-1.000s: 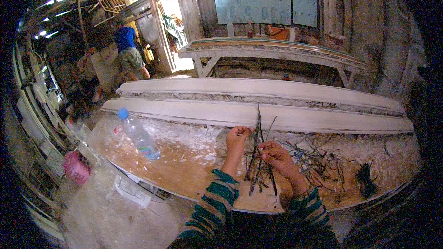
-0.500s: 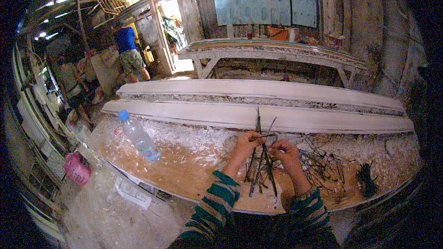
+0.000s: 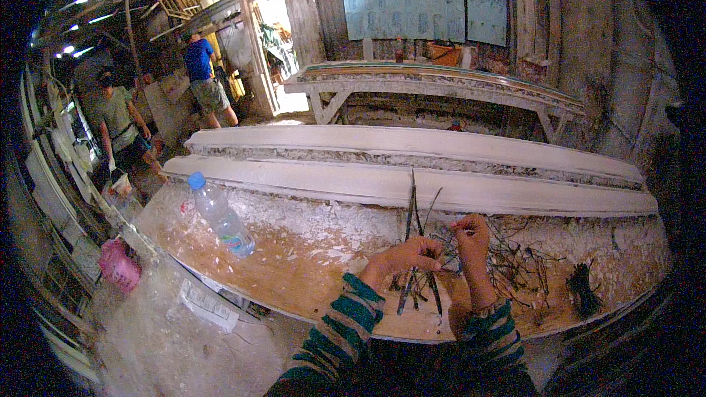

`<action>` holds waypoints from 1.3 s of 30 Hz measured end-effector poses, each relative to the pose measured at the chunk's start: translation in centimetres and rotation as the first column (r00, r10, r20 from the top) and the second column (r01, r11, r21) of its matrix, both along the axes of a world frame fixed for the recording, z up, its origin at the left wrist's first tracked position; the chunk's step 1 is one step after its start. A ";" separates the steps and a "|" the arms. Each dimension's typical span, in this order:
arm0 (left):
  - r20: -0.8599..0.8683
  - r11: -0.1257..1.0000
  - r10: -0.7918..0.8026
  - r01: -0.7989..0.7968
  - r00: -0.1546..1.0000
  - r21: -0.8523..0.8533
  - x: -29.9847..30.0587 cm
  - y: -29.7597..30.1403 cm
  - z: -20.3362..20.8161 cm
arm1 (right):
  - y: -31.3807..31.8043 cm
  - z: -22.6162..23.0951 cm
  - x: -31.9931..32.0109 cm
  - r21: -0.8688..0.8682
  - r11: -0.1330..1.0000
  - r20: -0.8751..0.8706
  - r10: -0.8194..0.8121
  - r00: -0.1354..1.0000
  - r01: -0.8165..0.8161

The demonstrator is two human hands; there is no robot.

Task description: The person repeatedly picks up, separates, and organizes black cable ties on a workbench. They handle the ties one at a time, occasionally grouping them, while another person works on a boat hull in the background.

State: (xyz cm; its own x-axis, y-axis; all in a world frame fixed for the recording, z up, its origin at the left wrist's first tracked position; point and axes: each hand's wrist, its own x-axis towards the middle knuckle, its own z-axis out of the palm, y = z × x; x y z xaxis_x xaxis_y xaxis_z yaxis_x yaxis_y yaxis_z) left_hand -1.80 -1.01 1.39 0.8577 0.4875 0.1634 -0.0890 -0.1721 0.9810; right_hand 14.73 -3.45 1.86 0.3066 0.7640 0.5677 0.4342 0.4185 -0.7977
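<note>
Two forearms in green-and-grey striped sleeves (image 3: 338, 331) reach in from the lower edge over the near bench (image 3: 301, 276). The left hand (image 3: 410, 256) lies across the lower part of some long dark strips (image 3: 412, 209), its fingers bent inward with the tips drawn near one another; whether they pinch a strip cannot be told. The right hand (image 3: 472, 241) is raised just beside it on the right, apart from it, with its fingers curled in and the thumb close to the forefinger; anything thin between them is too small to make out. The strips cross one another in front of the person, with their upper ends over the edge of a long white board (image 3: 515, 192). To the right of the right hand, thin dark twigs (image 3: 526, 268) lie in a loose tangle, and farther right is a small dark bundle (image 3: 583, 290). A clear bottle (image 3: 223, 219) with a blue cap is on the left part of the bench, among white flakes. Down on the floor (image 3: 162, 353) at the left are a pale packet (image 3: 209, 305) and a pink basket (image 3: 120, 266). A second white board (image 3: 441, 145) lies behind the first. Beyond them, a person in a grey shirt (image 3: 118, 116) carries a bucket (image 3: 122, 185), a person in a blue shirt (image 3: 198, 60) faces away, and a far bench (image 3: 434, 84) bears an orange tub (image 3: 445, 53) below blue panels (image 3: 403, 0).
</note>
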 end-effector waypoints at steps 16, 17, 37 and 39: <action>0.206 0.390 0.902 -0.921 0.379 -0.012 -1.6 1.9 0.4 | 0.4 -0.6 0.2 -0.216 0.860 -0.224 0.416 0.881 -0.461; 0.232 0.327 0.921 -0.945 0.313 -0.024 -1.7 1.9 0.5 | 0.2 -0.4 -0.1 -0.185 0.825 -0.241 0.488 0.839 -0.533; 0.154 0.497 0.850 -0.864 0.504 0.088 -1.9 1.7 0.1 | -2.6 2.9 -2.1 -0.196 0.662 -0.449 0.595 0.666 -0.724; 0.089 0.532 0.836 -0.840 0.541 0.105 -1.8 1.6 0.2 | -2.6 3.0 -2.1 -0.244 0.682 -0.412 0.571 0.710 -0.690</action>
State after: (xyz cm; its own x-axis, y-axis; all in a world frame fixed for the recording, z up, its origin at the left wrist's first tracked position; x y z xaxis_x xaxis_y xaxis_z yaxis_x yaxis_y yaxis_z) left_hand -3.60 0.60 1.59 0.0613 0.9551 0.2898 0.1359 -0.2956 0.9456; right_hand 12.61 -6.08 4.87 -0.2290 0.9555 0.1860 -0.0932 0.1686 -0.9813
